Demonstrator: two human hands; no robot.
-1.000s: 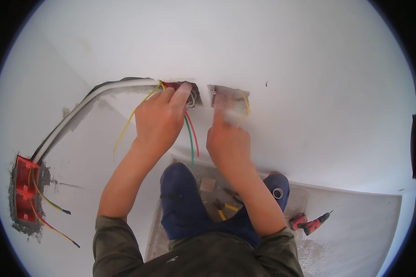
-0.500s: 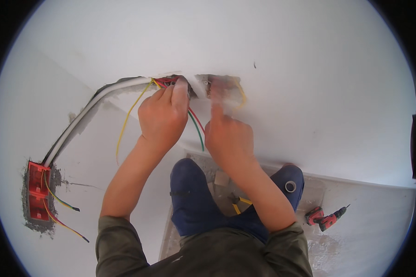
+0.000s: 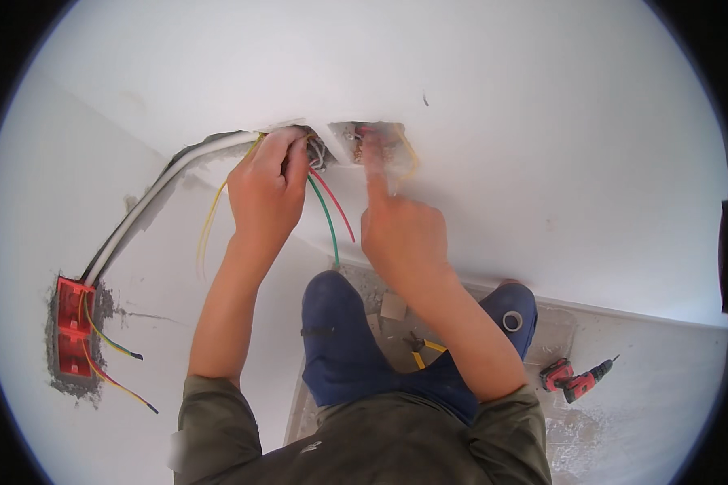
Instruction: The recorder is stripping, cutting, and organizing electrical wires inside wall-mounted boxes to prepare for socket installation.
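Note:
My left hand [image 3: 265,190] is at the left wall hole, its fingers closed on electrical wires there; the fingertips partly hide the grip. A yellow wire [image 3: 213,212] hangs beside that hand. From the same hole a green wire [image 3: 326,214] and a red wire [image 3: 336,204] dangle down. My right hand [image 3: 404,234] reaches to the right wall hole [image 3: 392,133], its index finger stretched into the opening and the others folded, holding nothing visible. A yellow wire loop [image 3: 413,153] sticks out at that hole's right edge. The fingertip is blurred.
White conduit [image 3: 158,186] runs in a wall groove to a red double junction box [image 3: 74,319] with loose wires. Yellow-handled pliers [image 3: 421,349] lie on the floor between my legs. A roll of tape [image 3: 512,322] rests on my right leg; a red cordless drill [image 3: 578,380] lies to the right.
My left hand has shifted slightly left and its fingers have spread over the left hole's edge, uncovering more of its inside. My right index finger stays in the right hole.

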